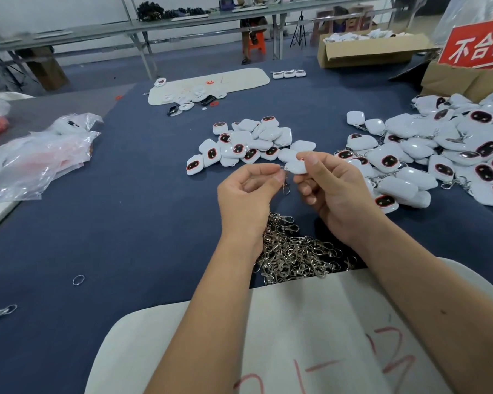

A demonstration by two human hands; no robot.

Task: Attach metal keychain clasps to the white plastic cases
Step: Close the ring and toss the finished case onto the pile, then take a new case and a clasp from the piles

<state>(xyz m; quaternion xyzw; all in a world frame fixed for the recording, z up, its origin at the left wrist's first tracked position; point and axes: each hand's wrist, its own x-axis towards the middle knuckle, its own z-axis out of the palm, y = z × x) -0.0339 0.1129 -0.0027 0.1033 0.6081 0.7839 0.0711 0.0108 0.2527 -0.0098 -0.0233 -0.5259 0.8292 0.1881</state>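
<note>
We hold a white case (296, 167) in our right hand (329, 191) while our left hand (246, 194) pinches a clasp (286, 186) at its edge, probably threading the ring. Spare clasps (293, 248) lie below on the counter (131, 223), within reach.

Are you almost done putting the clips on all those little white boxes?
Not yet. The big pile on the right already shows clasps and chains, so those look done. Right now the right hand holds one white case while the left hand pinches a clasp at its edge. The middle pile shows no clasps, and many loose clasps wait.
</note>
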